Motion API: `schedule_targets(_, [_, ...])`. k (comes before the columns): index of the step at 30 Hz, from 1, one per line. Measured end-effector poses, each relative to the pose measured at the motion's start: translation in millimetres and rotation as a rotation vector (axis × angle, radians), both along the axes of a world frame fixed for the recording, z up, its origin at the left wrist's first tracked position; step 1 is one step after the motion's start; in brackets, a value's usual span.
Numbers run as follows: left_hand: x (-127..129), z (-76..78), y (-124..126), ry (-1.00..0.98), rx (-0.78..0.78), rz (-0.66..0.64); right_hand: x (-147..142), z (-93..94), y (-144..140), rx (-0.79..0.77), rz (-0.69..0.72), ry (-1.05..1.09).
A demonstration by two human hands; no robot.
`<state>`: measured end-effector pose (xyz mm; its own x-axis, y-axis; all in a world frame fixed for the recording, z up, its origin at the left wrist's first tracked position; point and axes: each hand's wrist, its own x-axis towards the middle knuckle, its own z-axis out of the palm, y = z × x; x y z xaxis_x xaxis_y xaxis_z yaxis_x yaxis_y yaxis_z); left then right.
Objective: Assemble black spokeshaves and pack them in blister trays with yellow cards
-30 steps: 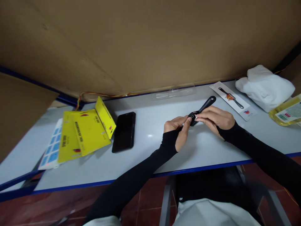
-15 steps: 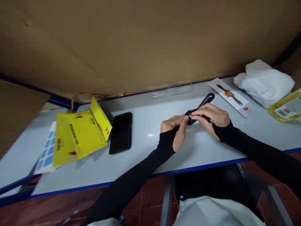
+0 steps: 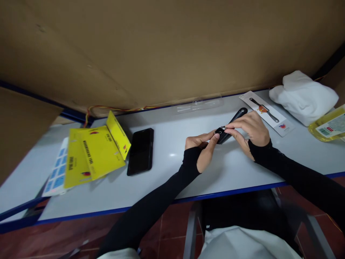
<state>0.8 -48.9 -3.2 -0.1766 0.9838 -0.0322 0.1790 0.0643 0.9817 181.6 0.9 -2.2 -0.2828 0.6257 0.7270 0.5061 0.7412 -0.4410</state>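
My left hand (image 3: 202,146) is closed around one end of a black spokeshave (image 3: 238,116), thumb and fingers pressed on its middle body. The far handle, with a hole in its end, slants up and right over the table. My right hand (image 3: 252,130) pinches a small silvery round knob (image 3: 223,128) at the tool's body, between thumb and forefinger. Whether the knob sits on its screw or is apart from it, I cannot tell. The near handle is hidden by my left hand. A packaging card (image 3: 265,111) picturing a two-handled tool lies to the right.
A white cloth bundle (image 3: 303,97) and a bottle of yellow liquid (image 3: 330,124) are at the right. Clear plastic packaging (image 3: 199,104) lies at the back. To the left are a black phone (image 3: 140,151) and yellow folded packaging (image 3: 101,153) over a blue-printed sheet (image 3: 57,172).
My right hand has shifted slightly right, and its fingers have moved up with the silvery knob. The spokeshave has turned a little in my left hand, showing its dark body more.
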Motion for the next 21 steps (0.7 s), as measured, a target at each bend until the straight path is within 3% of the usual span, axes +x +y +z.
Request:
schedule_targets(4, [-3.8,-2.8,6.9,-0.094,-0.149,-0.017,6.8,6.3,3.4,0.035,-0.077,-0.015])
schedule_targets(8, [-9.2,-12.5,17.9,-0.175,-0.221,-0.093,13.7,-2.8,14.8,-0.008,-0.165,-0.03])
schedule_targets(12, [-13.4,-19.0,25.5,-0.238,-0.368,-0.148,16.4,-12.7,23.2,-0.12,-0.117,-0.029])
schedule_targets(17, [-16.4,-17.1,27.2,-0.286,-0.386,-0.128,10.9,2.3,16.6,-0.447,-0.028,0.336])
schedule_targets(21, [-17.4,-15.0,27.1,-0.279,-0.326,-0.071,14.3,15.6,21.1,-0.922,0.196,0.667])
